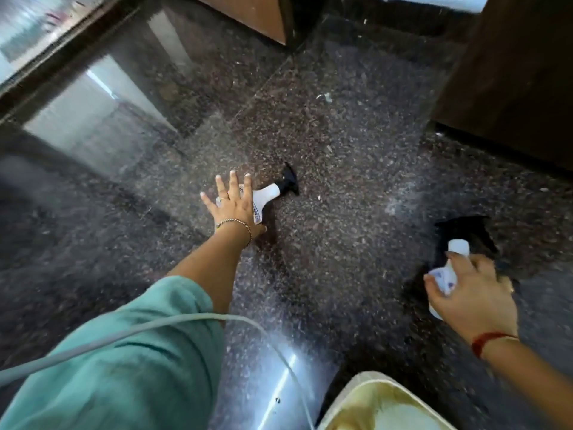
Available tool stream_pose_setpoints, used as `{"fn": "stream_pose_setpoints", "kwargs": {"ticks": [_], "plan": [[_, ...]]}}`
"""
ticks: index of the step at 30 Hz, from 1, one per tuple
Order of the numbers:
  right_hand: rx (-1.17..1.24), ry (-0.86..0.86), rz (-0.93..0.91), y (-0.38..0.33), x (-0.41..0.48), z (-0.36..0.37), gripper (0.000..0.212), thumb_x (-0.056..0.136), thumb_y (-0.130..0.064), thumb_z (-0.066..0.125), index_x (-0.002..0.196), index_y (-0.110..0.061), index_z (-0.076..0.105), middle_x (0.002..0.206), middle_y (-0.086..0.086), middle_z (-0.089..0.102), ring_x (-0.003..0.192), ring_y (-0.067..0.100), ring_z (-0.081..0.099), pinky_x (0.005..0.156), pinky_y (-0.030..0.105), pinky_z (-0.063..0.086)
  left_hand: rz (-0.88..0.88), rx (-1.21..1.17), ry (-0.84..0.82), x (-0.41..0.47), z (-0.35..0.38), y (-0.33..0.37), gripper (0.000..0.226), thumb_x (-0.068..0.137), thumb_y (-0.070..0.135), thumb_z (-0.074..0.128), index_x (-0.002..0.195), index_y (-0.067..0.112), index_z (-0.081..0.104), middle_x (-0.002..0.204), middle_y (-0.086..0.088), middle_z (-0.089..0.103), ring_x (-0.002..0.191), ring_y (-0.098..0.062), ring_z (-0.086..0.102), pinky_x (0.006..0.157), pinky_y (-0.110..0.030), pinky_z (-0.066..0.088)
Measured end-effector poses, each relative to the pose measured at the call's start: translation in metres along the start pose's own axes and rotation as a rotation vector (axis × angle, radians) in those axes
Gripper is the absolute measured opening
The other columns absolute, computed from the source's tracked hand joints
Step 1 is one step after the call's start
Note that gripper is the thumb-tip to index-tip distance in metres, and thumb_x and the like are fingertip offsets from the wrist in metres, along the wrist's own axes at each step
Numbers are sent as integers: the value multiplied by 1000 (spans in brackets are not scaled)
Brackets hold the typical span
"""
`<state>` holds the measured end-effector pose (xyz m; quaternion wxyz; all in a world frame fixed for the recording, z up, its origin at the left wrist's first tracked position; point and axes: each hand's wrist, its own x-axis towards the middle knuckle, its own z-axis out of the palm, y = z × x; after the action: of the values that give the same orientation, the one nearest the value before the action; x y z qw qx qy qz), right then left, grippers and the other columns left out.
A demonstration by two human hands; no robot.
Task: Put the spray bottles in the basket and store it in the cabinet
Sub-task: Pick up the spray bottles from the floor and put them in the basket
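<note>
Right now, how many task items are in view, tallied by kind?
Spray bottles: 2, one lying on the floor under the left hand, bottle; one held in the right hand, bottle.
Baskets: 1, only its rim shows at the bottom edge.
Total: 3

Dark speckled polished granite floor under me, glare streaks across it, one white spray bottle with black trigger head lay on its side there, small pale debris scattered farther off, cabinet base stood at right
</note>
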<state>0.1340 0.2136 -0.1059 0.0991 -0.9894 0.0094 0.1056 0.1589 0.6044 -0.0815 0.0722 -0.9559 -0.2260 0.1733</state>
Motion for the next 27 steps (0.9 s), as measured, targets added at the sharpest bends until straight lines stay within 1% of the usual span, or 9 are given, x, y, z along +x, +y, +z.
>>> {"fn": "stream_pose_setpoints", "kwargs": {"ticks": [3, 6, 8, 11, 15, 20, 22, 24, 27], "plan": [[5, -8, -25, -3, 0, -3, 60, 75, -43, 65, 127, -17, 50, 127, 18, 45, 104, 49, 49, 81, 52, 45, -65, -81, -56, 10, 4, -1, 117, 72, 54, 72, 150, 26, -11, 160, -10, -5, 146, -41, -4, 110, -68, 12], [16, -11, -24, -4, 1, -6, 57, 77, -42, 64, 126, -17, 52, 128, 17, 45, 104, 49, 48, 82, 51, 46, -131, -195, -35, 15, 1, 0, 105, 67, 44, 81, 145, 25, 15, 148, -14, 26, 136, -42, 27, 99, -56, 37], [35, 0, -21, -3, 1, -7, 56, 77, -41, 64, 125, -16, 52, 128, 17, 45, 103, 49, 48, 82, 52, 46, -166, -217, -9, 14, -2, 0, 88, 65, 42, 82, 132, 21, 29, 132, -15, 39, 122, -40, 41, 89, -51, 44], [14, 25, -47, -3, -2, -4, 53, 76, -41, 64, 122, -15, 54, 127, 19, 44, 103, 50, 48, 79, 52, 46, -188, -233, -17, 7, -4, 1, 78, 68, 41, 79, 126, 18, 33, 125, -17, 41, 114, -41, 47, 87, -49, 46], [34, 87, -61, -6, -9, -3, 43, 73, -39, 67, 109, -17, 58, 123, 20, 46, 95, 50, 47, 68, 49, 49, -173, -321, 55, -9, -6, 6, 79, 66, 44, 78, 124, 12, 35, 119, -21, 45, 105, -45, 54, 80, -47, 48], [83, 54, -28, 1, -18, -8, 42, 77, -43, 63, 111, -19, 58, 125, 21, 45, 101, 45, 47, 85, 46, 45, -91, -634, 168, -25, -21, 23, 92, 53, 56, 81, 115, 6, 36, 114, -26, 54, 98, -44, 58, 79, -48, 49], [136, 3, -19, 3, -19, -11, 45, 78, -45, 62, 115, -20, 58, 128, 20, 44, 107, 43, 45, 90, 45, 44, -38, -742, 170, -32, -28, 34, 90, 47, 56, 79, 111, 8, 38, 109, -22, 59, 97, -39, 60, 77, -46, 49], [148, -79, -20, 6, -11, -17, 46, 78, -48, 62, 115, -21, 57, 122, 17, 51, 107, 39, 49, 91, 42, 43, 66, -816, 143, -43, -29, 48, 87, 51, 48, 86, 117, 12, 42, 105, -11, 61, 95, -29, 60, 78, -39, 47], [181, -170, 32, 1, 10, -25, 37, 78, -51, 62, 98, -20, 54, 103, 13, 60, 94, 34, 57, 78, 38, 48, 178, -937, 90, -58, -28, 73, 76, 59, 35, 89, 124, 24, 52, 98, 4, 59, 89, -13, 56, 81, -24, 43]]}}
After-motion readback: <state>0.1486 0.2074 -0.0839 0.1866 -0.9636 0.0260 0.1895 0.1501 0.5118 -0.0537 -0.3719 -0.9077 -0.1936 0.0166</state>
